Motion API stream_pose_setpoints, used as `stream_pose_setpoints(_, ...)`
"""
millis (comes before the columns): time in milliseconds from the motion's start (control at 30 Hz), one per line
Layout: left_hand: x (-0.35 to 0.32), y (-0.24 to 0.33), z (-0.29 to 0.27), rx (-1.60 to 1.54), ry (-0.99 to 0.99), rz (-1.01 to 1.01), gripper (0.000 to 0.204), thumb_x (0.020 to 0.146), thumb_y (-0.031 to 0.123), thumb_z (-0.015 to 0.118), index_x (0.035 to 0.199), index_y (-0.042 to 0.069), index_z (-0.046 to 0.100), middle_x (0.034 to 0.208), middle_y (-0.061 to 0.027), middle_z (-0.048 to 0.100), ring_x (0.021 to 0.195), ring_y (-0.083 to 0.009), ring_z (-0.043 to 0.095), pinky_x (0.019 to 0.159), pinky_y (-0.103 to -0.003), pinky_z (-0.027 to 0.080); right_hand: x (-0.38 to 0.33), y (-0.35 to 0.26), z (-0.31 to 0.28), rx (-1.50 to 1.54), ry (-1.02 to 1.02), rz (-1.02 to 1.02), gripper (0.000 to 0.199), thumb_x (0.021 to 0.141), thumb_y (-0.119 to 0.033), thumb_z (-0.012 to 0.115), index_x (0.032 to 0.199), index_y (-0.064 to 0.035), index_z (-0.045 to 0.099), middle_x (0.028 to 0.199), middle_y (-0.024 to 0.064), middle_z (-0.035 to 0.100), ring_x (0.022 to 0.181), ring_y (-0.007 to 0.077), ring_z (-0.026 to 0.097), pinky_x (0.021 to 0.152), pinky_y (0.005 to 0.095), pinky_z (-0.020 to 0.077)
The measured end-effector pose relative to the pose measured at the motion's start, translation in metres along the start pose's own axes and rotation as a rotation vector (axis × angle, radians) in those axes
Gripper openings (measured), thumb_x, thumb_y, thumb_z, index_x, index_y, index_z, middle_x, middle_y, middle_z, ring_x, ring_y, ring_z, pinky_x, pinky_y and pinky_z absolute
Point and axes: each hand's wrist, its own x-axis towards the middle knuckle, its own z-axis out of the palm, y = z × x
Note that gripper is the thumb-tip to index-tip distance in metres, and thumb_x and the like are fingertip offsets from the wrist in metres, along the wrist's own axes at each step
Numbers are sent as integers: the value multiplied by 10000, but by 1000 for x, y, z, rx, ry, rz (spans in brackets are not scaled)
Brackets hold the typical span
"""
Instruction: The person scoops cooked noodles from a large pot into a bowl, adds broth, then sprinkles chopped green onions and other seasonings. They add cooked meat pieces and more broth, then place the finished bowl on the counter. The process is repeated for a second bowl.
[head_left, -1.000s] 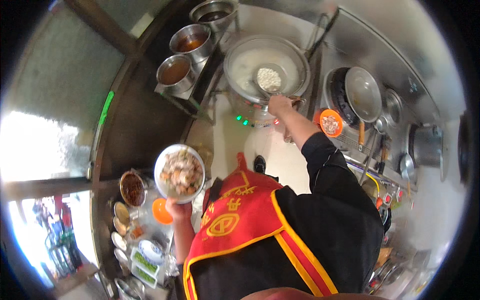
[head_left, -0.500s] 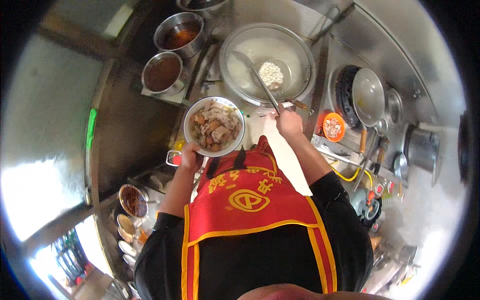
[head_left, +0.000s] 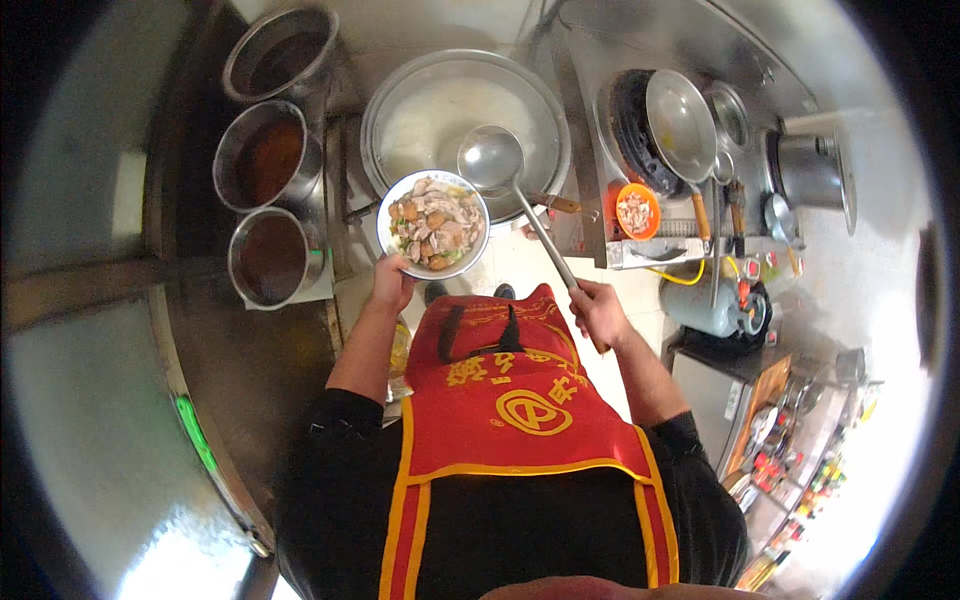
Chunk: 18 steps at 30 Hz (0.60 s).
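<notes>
My left hand (head_left: 392,284) grips the rim of a white bowl (head_left: 385,230) with a blue edge, held out in front of me. Sliced meat (head_left: 436,228) with bits of green fills it. In my right hand (head_left: 600,313) is the handle of a long metal ladle (head_left: 491,158). The ladle's head hangs beside the bowl, over the near part of a large round pot (head_left: 566,125). Cloudy whitish broth (head_left: 440,110) is in the pot. No food shows in the ladle. A wooden handle (head_left: 556,202) sticks out at the pot's near right edge.
Three metal pots (head_left: 270,155) of dark reddish liquid line the left side. At right are an orange bowl (head_left: 638,211) of pale chopped pieces, a wok (head_left: 682,125) with a wooden handle and a tall steel pot (head_left: 815,170). A gas cylinder (head_left: 703,305) stands below.
My right hand has drawn the ladle back out of the pot, toward the bowl. White round pieces seen in the pot earlier no longer show. The whole view has shifted.
</notes>
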Motion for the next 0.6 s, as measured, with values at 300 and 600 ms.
stream_pose_setpoints(300,19,14,-5,163,-12,-66,771,717,158,510,1467,-11,449,1415,-171,590,1238,-344,638,1006,-523,573,100,-10,-13,223,-188,124,239,1026,-262,565,1028,-25,594,802,56,644,492,85,487,424,268,413)
stream_pose_setpoints(600,15,8,23,131,-4,28,757,726,160,522,1467,24,447,1357,-142,623,1150,-293,678,794,-408,632,124,-13,-38,248,-270,183,209,1055,-259,545,1082,-55,583,842,91,683,521,93,505,437,282,442)
